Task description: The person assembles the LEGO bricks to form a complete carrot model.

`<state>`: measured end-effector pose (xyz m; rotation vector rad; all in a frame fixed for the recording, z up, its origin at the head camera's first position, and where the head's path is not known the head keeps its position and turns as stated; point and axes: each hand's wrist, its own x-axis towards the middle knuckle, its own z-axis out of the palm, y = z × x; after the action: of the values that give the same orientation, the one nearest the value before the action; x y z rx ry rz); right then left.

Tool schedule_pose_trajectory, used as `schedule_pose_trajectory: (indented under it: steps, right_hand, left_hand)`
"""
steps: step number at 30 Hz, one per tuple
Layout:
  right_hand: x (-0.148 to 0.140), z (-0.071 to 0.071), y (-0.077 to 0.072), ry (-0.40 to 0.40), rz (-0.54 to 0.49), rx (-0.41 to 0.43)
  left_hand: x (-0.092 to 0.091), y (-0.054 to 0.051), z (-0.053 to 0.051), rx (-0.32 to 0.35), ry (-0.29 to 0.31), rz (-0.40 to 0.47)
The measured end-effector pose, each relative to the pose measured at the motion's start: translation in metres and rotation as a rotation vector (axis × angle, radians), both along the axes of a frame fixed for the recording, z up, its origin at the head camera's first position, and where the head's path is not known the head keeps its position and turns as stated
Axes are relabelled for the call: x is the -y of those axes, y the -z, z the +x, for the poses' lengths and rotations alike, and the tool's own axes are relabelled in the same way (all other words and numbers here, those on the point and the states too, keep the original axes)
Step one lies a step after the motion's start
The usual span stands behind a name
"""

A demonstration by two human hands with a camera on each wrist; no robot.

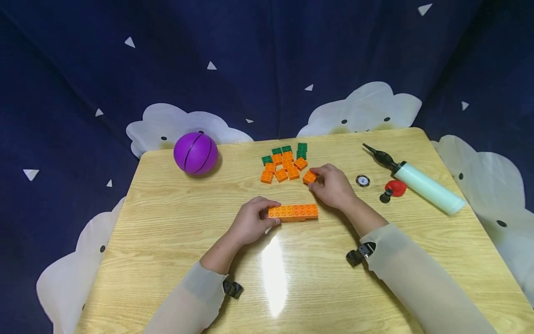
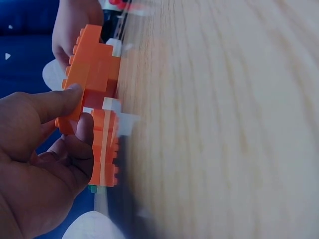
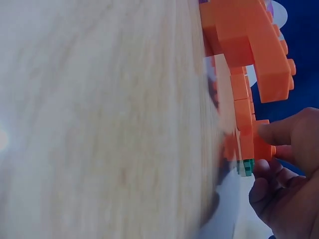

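Observation:
My left hand (image 1: 251, 221) pinches the left end of a long orange brick assembly (image 1: 293, 212), thumb on the near side. In the left wrist view, this assembly (image 2: 94, 69) has a studded top row with shorter bricks beneath. Farther back, my right hand (image 1: 333, 186) pinches a small orange brick (image 1: 309, 177) with studs up. The right wrist view shows that brick (image 3: 262, 142) between thumb and fingers, with the assembly's overhanging end (image 3: 271, 74) nearby. Loose orange bricks (image 1: 288, 164) lie grouped just left of the right hand, with several green bricks (image 1: 302, 149) behind them.
A purple ball (image 1: 195, 153) sits at the table's back left. On the right lie a hand pump (image 1: 429, 188) with a black nozzle, a round chip (image 1: 363, 181), a red object (image 1: 398, 187) and a small black piece (image 1: 385, 197). A dark blue curtain (image 1: 233, 37) hangs behind the table (image 1: 175, 250).

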<state>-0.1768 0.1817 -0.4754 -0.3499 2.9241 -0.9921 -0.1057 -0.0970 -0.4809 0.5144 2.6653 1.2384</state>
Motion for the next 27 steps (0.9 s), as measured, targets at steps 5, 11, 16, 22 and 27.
schedule_pose_trajectory:
  steps: [5,11,16,22,27]
  right_hand:
    - [-0.004,0.006,-0.002,-0.026,-0.022,-0.027]
    - [-0.007,0.013,-0.003,-0.076,-0.036,-0.057]
    - [-0.009,0.021,-0.006,-0.111,-0.071,-0.042]
    - [-0.011,0.032,-0.012,-0.153,-0.097,-0.037]
    - [-0.013,0.042,-0.017,-0.195,-0.122,-0.030]
  left_hand:
    - [0.000,0.000,0.000,0.004,0.001,0.001]
    - [0.000,0.000,0.000,0.003,-0.003,0.000]
    - [0.000,-0.001,0.001,0.008,-0.003,0.001]
    - [0.000,-0.002,0.001,0.007,-0.003,0.003]
    - [0.000,-0.003,0.002,0.007,-0.002,0.006]
